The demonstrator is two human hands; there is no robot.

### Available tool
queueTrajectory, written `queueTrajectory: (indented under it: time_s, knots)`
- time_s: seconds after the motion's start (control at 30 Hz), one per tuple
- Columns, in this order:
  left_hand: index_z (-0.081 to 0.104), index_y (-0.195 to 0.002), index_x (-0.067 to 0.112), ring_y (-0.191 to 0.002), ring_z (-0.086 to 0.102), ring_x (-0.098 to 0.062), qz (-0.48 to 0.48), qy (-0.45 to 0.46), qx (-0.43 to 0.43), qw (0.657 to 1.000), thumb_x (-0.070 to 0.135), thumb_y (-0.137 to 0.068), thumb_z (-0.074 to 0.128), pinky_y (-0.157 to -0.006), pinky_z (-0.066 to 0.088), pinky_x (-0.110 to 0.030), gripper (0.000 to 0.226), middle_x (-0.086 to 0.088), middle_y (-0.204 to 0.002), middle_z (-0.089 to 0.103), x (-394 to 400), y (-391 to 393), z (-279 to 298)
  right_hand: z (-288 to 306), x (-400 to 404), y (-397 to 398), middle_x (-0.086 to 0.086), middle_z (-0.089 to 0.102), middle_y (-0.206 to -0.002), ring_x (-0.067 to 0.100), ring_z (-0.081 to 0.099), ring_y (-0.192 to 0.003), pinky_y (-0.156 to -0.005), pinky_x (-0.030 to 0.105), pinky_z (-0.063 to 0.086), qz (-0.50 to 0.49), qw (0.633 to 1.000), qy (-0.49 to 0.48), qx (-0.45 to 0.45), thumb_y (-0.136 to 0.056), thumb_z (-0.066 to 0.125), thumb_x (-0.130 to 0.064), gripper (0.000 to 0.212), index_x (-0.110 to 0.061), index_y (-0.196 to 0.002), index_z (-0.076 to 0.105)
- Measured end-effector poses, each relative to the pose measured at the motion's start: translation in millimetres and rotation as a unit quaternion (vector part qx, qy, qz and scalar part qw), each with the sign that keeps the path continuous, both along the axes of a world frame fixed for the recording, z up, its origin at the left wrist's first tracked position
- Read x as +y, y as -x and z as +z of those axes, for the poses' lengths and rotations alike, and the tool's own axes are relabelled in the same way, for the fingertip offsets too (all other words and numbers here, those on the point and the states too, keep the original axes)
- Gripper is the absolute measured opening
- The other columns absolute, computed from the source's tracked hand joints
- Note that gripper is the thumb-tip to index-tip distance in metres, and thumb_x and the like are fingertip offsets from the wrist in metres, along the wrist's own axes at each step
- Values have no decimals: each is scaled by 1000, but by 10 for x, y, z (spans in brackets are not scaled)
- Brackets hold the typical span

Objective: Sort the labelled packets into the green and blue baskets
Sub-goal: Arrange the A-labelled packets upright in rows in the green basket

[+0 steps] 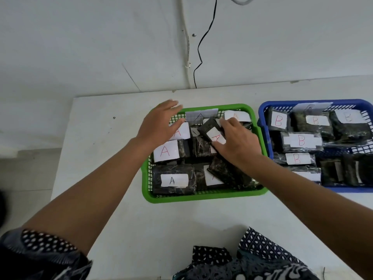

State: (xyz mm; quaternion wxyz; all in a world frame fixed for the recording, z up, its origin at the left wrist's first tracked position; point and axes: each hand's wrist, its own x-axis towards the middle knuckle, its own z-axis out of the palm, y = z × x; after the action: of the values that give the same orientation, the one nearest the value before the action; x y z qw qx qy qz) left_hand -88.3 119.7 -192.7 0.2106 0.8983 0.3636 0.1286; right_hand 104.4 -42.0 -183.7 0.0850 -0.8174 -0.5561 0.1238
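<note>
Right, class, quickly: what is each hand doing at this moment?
Left hand: open, fingers spread over the green basket, holding nothing.
Right hand: gripping a dark packet labelled A.

A-packets [172, 180] fill green basket [203, 196]; B-packets [301, 140], blue basket [262, 107].

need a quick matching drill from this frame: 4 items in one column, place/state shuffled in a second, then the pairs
Items
1. green basket
2. blue basket
3. left hand
4. right hand

Place or state
a. holds packets labelled B
b. fingers straight, over the far left corner of the green basket, holding nothing
c. grips a tilted A packet
d. holds packets labelled A

Pairs: 1-d, 2-a, 3-b, 4-c
</note>
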Motion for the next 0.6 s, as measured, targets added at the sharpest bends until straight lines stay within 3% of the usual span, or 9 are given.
queueTrajectory:
  time_s: [0.07, 0.2, 0.3, 0.47, 0.6]
  knots:
    - [50, -146, 19, -144, 37, -18, 3, 22, 28, 999, 37, -100, 57, -119, 29, -43, 50, -2, -153, 47, 98, -91, -55, -51, -54, 25, 4, 54, -131, 28, 61, -112, -78, 40, 53, 20, 1000, 20, -11, -88, 70, -43, 65, -20, -142, 44]
    - [59, -139, 24, -128, 55, -21, 11, 46, 37, 998, 38, -99, 57, -104, 47, -45, 42, 1, -140, 60, 197, -134, -133, -142, -128, 25, 3, 53, -134, 29, 53, -120, -87, 43, 52, 22, 1000, 0, 19, -89, 71, -36, 66, -20, -147, 43]
    - [65, -131, 25, -120, 60, -19, 22, 57, 6, 998, 35, -98, 61, -99, 50, -43, 35, 2, -131, 66, 225, -140, -163, -171, -145, 14, 5, 52, -136, 29, 50, -122, -97, 42, 49, 41, 997, -7, 64, -87, 73, -29, 69, -17, -148, 42]
    - [70, -125, 26, -119, 62, -16, 58, 81, -25, 995, 32, -95, 65, -102, 50, -41, 31, 1, -128, 69, 231, -152, -192, -193, -111, 38, 4, 53, -133, 28, 52, -121, -94, 43, 52, 43, 997, -11, 69, -84, 76, -32, 70, -18, -145, 46]
    - [73, -121, 24, -116, 64, -14, 67, 85, -44, 993, 30, -95, 67, -101, 51, -38, 27, 1, -123, 71, 234, -165, -188, -177, -96, -85, 2, 54, -134, 24, 53, -121, -98, 40, 51, 150, 985, -1, 85, -85, 74, -27, 68, -19, -146, 47]
